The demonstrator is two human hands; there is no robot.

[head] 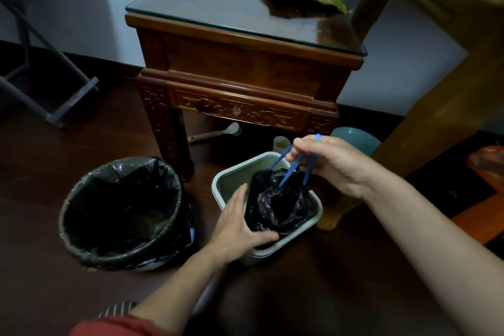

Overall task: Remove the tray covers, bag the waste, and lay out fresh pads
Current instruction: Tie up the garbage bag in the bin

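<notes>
A: Where's the bag (278, 204)?
B: Inside the bin (216, 188), on the floor before the table (245, 63). Right hand (335, 163) pinches its blue strings (289, 172), fingers curled round them
A: And the left hand (240, 224)?
B: Fingers straight, together, lying on the bag at the bin's near rim

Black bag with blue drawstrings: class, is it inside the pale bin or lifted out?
Inside: the black bag sits within the pale bin; the right hand pinches its drawstrings above the rim.

Dim room; dark wood floor (54, 294); pale wall (114, 22); carved glass-topped side table (245, 63)
</notes>
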